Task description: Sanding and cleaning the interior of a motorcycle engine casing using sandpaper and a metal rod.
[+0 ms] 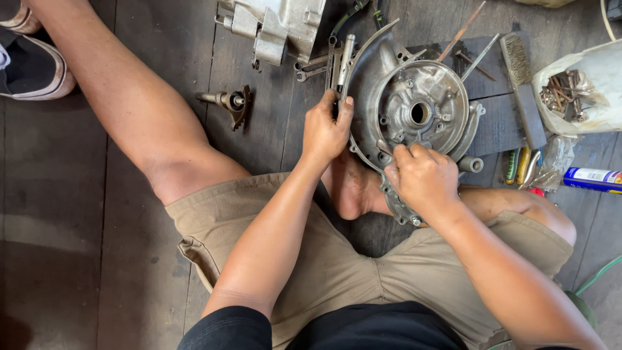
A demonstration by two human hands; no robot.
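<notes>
A round grey metal engine casing (pixel 414 107) with a central hole lies on the dark wooden floor in front of my crossed legs. My left hand (pixel 326 129) grips its left rim. At the casing's near edge my right hand (pixel 422 176) is closed around a small metal tool whose tip points into the casing. My foot lies under the casing between the two hands.
Another grey engine part (pixel 278 26) lies at the top. A small shaft piece (pixel 230 102) sits to the left, wrenches (pixel 317 65) beside the casing. A wire brush (pixel 521 78), a bag of rusty parts (pixel 570 94), screwdrivers (pixel 521 165) and a spray can (pixel 593 178) lie right. Shoes (pixel 29 58) are top left.
</notes>
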